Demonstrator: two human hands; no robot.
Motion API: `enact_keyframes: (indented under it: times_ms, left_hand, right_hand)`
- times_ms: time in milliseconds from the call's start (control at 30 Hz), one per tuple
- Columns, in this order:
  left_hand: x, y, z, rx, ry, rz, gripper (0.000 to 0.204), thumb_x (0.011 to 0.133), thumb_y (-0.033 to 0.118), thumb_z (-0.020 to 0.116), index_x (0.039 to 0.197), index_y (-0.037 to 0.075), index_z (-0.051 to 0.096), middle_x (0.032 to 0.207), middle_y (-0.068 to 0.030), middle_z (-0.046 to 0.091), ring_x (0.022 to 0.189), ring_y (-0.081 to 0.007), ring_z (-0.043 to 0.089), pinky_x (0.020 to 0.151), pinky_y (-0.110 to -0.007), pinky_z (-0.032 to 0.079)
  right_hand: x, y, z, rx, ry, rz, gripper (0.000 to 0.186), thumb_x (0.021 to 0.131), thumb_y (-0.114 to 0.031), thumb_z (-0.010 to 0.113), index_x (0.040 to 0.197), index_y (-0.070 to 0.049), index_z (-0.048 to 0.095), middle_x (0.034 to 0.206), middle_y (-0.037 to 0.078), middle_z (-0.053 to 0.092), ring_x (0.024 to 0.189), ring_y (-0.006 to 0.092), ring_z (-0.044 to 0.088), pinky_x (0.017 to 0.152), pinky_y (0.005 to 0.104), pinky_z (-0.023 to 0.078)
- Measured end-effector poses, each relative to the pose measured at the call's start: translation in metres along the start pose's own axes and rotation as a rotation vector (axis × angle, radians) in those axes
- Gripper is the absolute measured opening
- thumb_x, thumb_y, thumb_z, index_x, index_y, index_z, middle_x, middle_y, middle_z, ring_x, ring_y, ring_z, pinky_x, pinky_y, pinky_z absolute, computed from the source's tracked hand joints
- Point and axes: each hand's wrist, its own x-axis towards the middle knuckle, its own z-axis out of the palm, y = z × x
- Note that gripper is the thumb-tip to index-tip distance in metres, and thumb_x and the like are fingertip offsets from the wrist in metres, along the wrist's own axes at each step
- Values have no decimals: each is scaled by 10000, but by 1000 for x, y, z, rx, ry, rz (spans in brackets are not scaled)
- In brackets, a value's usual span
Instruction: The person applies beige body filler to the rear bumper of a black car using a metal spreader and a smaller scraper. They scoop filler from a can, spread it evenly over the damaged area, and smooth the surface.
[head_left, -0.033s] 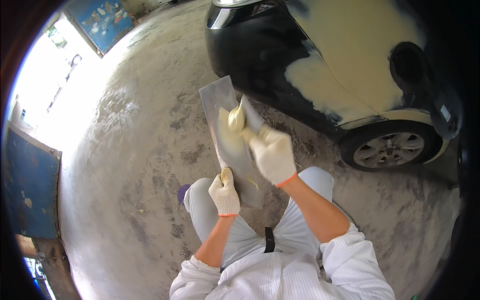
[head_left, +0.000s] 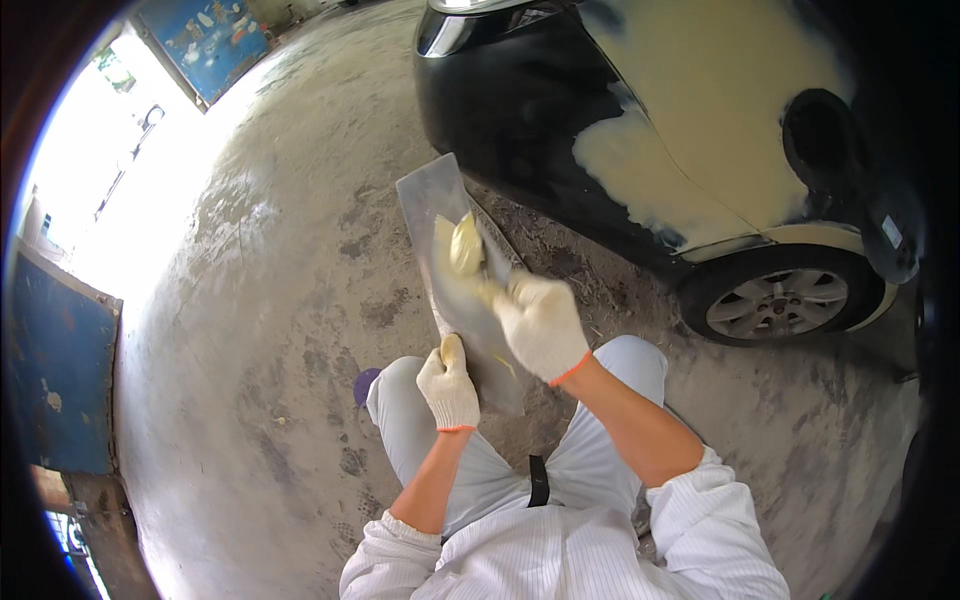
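Note:
My left hand (head_left: 448,385), in a white knitted glove with an orange cuff, is closed on the near left edge of a long grey mixing board (head_left: 425,187), thumb on top. A lump of pale yellow putty (head_left: 465,245) sits on the board, with a thinner smear around it. Above the board's right side my right hand (head_left: 543,325), gloved the same way, is closed round a scraper (head_left: 500,228). The scraper's blade shows nearly edge-on beside the putty; its handle is mostly hidden in my fingers, and the area is slightly blurred.
A black car (head_left: 500,110) stands ahead and to the right, its side panel covered with a broad beige filler patch (head_left: 700,130). Its fuel flap (head_left: 885,230) hangs open above the wheel (head_left: 775,303). A purple round thing (head_left: 366,387) lies by my left knee on the concrete floor (head_left: 260,300).
My right hand has shifted slightly toward me, and the scraper blade has turned from showing its flat face to nearly edge-on. The putty lump sits slightly lower and further left.

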Motion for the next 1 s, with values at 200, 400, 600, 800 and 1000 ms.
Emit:
enact_keyframes:
  times_ms: [200,400,600,800,1000]
  left_hand:
    - [22,-7,-13,159,60,80,504,1087,352,716,816,-70,664,632,-80,556,633,-131,498,610,-379,447]
    - [18,16,-10,328,16,122,492,1071,355,717,880,-98,730,680,-135,652,669,-157,566,676,-402,504]
    - [24,12,-21,383,26,229,430,1053,333,757,896,-67,749,664,-147,659,626,-200,614,634,-393,509]
    - [45,61,-42,481,-15,877,286,1043,239,785,845,36,744,613,-147,629,492,-325,589,516,-389,461]
    - [75,96,-43,465,211,1022,210,1013,177,805,863,42,750,620,-134,647,495,-312,580,517,-386,460]
  right_hand:
    - [9,-9,-12,-400,277,-253,241,985,-187,752,1141,-11,803,959,185,784,881,335,781,755,426,609]
    - [9,-4,6,-726,106,-388,188,1025,-233,668,1066,-63,740,934,117,759,857,334,757,759,435,629]
    - [21,5,-18,-643,-59,-325,187,1038,-208,667,1028,-66,789,1002,157,787,910,383,764,790,504,610]
    - [-4,6,-1,-172,353,-425,253,954,-77,783,1206,-63,794,1110,167,805,999,355,787,854,396,631]
    - [-31,10,34,-208,169,-361,366,941,-33,758,1306,-58,767,1206,170,797,1074,338,785,907,405,629]
